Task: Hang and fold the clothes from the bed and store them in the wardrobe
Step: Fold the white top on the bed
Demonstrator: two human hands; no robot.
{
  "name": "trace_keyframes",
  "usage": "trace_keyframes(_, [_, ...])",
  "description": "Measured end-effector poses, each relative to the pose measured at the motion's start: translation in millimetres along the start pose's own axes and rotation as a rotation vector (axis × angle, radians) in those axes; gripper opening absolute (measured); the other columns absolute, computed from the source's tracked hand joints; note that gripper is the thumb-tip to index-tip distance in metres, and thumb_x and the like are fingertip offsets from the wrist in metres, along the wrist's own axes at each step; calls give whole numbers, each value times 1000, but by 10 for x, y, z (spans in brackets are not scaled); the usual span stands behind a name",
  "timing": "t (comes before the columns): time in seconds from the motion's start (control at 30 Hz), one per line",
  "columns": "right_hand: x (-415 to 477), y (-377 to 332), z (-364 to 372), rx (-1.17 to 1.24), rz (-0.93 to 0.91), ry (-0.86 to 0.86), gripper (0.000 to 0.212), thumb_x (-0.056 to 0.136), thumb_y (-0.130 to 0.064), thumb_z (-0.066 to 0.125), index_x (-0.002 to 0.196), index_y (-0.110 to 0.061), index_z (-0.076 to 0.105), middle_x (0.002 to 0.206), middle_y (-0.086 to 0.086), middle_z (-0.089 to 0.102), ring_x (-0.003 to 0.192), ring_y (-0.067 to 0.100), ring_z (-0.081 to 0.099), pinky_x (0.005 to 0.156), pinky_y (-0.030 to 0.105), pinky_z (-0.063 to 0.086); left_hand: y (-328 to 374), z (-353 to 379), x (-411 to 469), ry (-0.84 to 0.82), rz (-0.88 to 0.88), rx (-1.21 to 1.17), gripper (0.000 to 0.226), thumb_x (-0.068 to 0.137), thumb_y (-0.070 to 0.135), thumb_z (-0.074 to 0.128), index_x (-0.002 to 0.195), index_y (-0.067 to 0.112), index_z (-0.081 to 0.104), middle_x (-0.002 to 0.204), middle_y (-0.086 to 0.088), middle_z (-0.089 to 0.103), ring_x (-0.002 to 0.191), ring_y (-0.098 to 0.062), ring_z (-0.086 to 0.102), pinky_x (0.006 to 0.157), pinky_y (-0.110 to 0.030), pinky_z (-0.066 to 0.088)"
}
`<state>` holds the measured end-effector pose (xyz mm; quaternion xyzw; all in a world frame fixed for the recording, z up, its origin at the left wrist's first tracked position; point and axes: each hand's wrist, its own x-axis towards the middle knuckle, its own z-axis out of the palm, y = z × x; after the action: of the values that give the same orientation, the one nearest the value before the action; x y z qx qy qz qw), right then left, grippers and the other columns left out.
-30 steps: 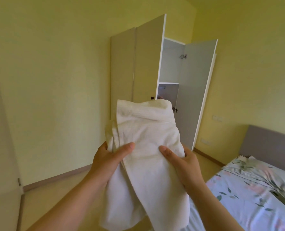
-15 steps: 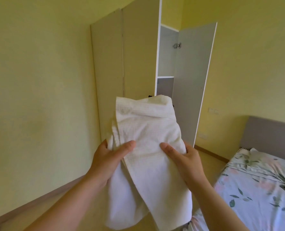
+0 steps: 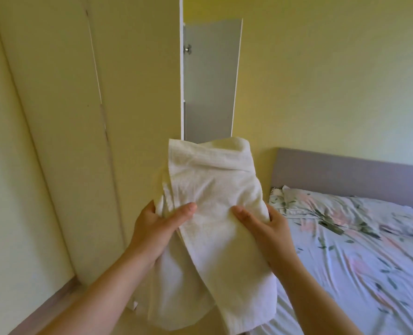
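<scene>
The white folded cloth (image 3: 215, 180) is held in the air near the wardrobe (image 3: 138, 93), left of the bed (image 3: 357, 238) — left grip (image 3: 162, 228) pinching its left edge, right grip (image 3: 266, 228) its right, thumbs on top. Best to gather the drooping lower layers so the fold holds going round the open door (image 3: 210, 81); the wardrobe's inside is hidden here.

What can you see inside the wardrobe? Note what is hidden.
Only the grey inner face of the open door and a hinge show. The wardrobe side panel hides the interior.
</scene>
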<state>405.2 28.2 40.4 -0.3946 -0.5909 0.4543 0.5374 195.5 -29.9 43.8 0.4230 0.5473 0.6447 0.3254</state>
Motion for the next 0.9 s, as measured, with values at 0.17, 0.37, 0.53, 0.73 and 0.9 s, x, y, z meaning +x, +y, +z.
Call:
trace_keyframes(0.17, [350, 125, -165, -42, 13, 139, 30, 62, -52, 84, 85, -37, 73, 82, -12, 75, 69, 4, 71, 52, 14, 52, -159, 345, 539, -125, -4, -18, 48, 56, 50, 83, 96, 25, 73, 88, 6, 77, 81, -11, 73, 71, -30, 54])
trace_keyframes(0.37, [780, 251, -538, -44, 2, 240, 30, 64, -50, 84, 88, -35, 73, 83, -14, 75, 72, 3, 71, 54, 15, 53, -211, 924, 1076, -277, 21, -39, 45, 54, 53, 84, 93, 32, 74, 92, 5, 76, 86, -12, 73, 79, -35, 54])
trace_keyframes(0.53, [1208, 308, -733, -67, -12, 290, 32, 66, -47, 83, 90, -28, 74, 84, -8, 76, 73, 8, 73, 54, 16, 53, -269, 1306, 1547, -366, -8, -70, 49, 60, 47, 84, 102, 23, 72, 95, 2, 76, 89, -16, 73, 84, -39, 55])
trace_keyframes(0.73, [1894, 556, -725, -125, -13, 356, 38, 62, -55, 82, 87, -28, 73, 84, -8, 75, 73, 8, 72, 57, 20, 54, -450, 1556, 2283, -410, -9, -81, 47, 59, 48, 83, 98, 24, 73, 93, 2, 76, 86, -16, 73, 83, -39, 56])
trace_keyframes(0.9, [2500, 692, -604, -143, -45, 396, 30, 64, -55, 82, 86, -37, 72, 86, -11, 74, 74, 5, 71, 55, 15, 53, -539, 1702, 2951, -416, 22, -113, 43, 57, 48, 84, 93, 27, 74, 90, 5, 77, 83, -12, 73, 77, -34, 54])
